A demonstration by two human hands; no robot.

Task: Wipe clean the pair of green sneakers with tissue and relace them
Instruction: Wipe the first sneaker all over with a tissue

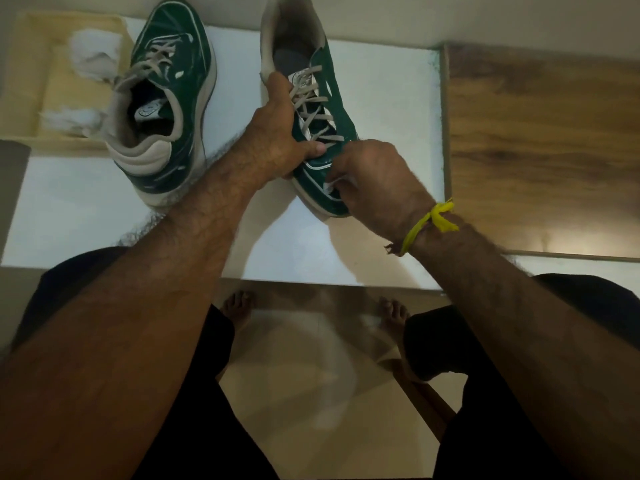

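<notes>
- Here the left hand grasps the nearer green sneaker across its laced throat, thumb lying over the lower laces and fingers wrapped round the far side. That grip lifts the toe off the white counter and tilts it toward the person, probably so the toe cap faces the wiping hand.
- The right hand is curled over the toe, pinching a small wad of white tissue against the green upper just above the pale sole. Only a corner of the tissue shows; the fingers hide the rest.
- The step in hand looks like wiping the toe and side of this shoe. Its laces are threaded, so relacing seems either done or not yet begun; I cannot tell which.
- The second green sneaker lies on the counter to the left, apart from the held one, heel toward the person and laces loose. Nobody touches it.
- Beside it a shallow cream tray holds crumpled white tissues, likely parked close so a fresh piece is within reach.
- A yellow thread band circles the right wrist.
- A wooden panel abuts the counter on the right.
</notes>
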